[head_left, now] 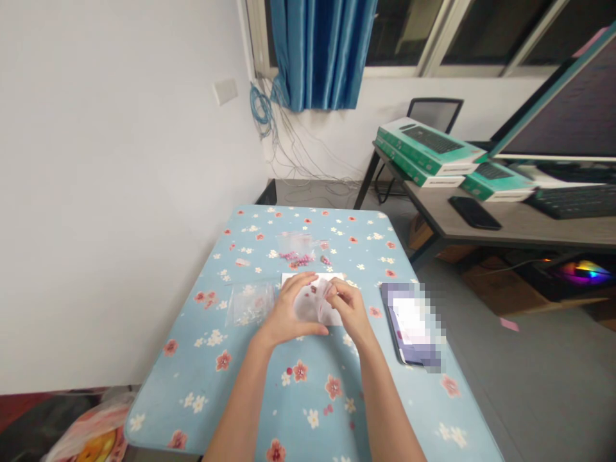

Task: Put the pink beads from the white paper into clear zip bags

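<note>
My left hand (291, 311) curves around the left side of a white sheet (334, 317), its thumb and fingers spread well apart. Over the sheet, the closed fingers of my right hand (350, 307) pinch what looks like a small clear plastic bag (321, 301); its outline is faint. Small dark reddish-brown pieces (314, 289) show between the two hands. Beyond them, pink beads (303, 260) lie by a clear zip bag (296, 242), with a small pink cluster (326, 260) beside it. Left of my left hand is another clear bag (250, 305) with tiny pale bits.
A blue flowered cloth covers the table (212, 372). On its right edge lies a phone (397, 327), partly blurred out. A small white and red piece (243, 262) lies at the left. The desk (447, 218) at right bears green keyboard boxes (423, 154) and a dark phone (475, 212).
</note>
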### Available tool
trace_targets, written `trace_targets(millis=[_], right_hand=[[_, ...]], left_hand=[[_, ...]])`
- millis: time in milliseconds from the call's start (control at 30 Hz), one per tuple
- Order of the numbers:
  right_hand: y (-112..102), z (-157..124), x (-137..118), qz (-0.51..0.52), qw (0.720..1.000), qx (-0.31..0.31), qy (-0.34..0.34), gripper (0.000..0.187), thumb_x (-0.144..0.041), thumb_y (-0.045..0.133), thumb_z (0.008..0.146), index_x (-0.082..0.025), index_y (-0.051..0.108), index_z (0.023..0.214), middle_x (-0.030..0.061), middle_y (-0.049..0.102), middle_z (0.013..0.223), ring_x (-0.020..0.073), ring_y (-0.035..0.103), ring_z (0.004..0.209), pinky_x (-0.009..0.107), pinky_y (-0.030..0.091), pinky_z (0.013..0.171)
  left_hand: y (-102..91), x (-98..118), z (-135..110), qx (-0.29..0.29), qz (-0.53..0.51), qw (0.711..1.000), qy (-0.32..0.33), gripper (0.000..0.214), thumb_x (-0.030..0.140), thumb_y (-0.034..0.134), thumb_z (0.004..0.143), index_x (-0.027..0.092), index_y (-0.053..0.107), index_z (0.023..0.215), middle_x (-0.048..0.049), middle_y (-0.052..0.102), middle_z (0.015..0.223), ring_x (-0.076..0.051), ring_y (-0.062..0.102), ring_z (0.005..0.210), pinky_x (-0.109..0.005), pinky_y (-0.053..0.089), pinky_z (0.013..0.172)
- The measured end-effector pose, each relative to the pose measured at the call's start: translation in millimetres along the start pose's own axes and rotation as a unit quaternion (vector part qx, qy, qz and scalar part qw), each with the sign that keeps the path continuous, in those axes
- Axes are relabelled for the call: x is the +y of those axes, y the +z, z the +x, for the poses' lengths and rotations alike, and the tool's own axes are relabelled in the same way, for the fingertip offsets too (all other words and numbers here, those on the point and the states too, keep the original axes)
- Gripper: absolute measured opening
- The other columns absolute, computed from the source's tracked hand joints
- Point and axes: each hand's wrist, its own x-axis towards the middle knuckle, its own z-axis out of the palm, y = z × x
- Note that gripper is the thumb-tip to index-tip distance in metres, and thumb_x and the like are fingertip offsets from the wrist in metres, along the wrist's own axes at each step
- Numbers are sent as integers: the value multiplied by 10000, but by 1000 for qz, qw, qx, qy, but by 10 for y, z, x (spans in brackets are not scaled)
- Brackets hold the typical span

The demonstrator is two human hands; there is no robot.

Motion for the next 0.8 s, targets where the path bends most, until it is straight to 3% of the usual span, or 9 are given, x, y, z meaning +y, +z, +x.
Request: trace_targets(millis=[100, 233, 367, 500, 600, 800], right_hand=[[-16, -15, -3, 30, 998, -51, 22, 249, -218, 525, 725, -184, 390, 518, -32, 375, 588, 117, 362, 604, 244, 285, 570], [-8, -28, -35, 47, 992, -97, 59, 233, -228, 523, 703, -184, 381, 522, -42, 344, 561, 106, 317, 575, 239, 262, 550], [-19, -22, -53, 44, 994, -76, 64, 227, -221, 512, 682, -185, 367, 511, -44, 336, 541, 101, 302, 561, 236, 252, 542], [-32, -19, -62, 56, 993, -74, 72, 216, -216, 514, 666, -184, 374, 504, -44, 359, 535, 99, 312, 553, 235, 264, 544], [-33, -23, -71, 60, 991, -88, 81, 206, -211, 521, 650, -182, 386, 497, -45, 361, 526, 96, 320, 543, 236, 266, 539], [-95, -20, -41, 40, 996, -45, 68, 187, -200, 509, 657, -179, 408, 501, -42, 374, 520, 94, 327, 532, 238, 252, 524]], left_hand=[[58, 6, 2, -39, 37, 999, 4, 974, 541, 812, 488, 272, 401, 1329, -108, 440, 1374, -288, 386, 1277, -465, 300, 1081], [86, 2, 4, -36, 45, 998, -3, 884, 519, 828, 469, 260, 457, 1228, -108, 468, 1340, -285, 417, 1248, -462, 324, 1063], [71, 0, -4, -17, 24, 999, -34, 777, 468, 855, 439, 244, 479, 1081, -94, 505, 1277, -276, 465, 1189, -436, 367, 1014], [88, 22, -10, -29, 20, 997, -65, 853, 449, 857, 447, 249, 431, 1159, -74, 541, 1173, -253, 518, 1092, -411, 400, 960], [112, 9, -13, -31, 44, 997, -48, 873, 433, 858, 449, 247, 422, 1182, -66, 532, 1145, -252, 504, 1076, -407, 404, 947], [104, -118, -16, -13, 129, 992, -10, 590, 197, 794, 525, 222, 477, 1021, -50, 521, 1078, -254, 471, 1067, -407, 409, 923]])
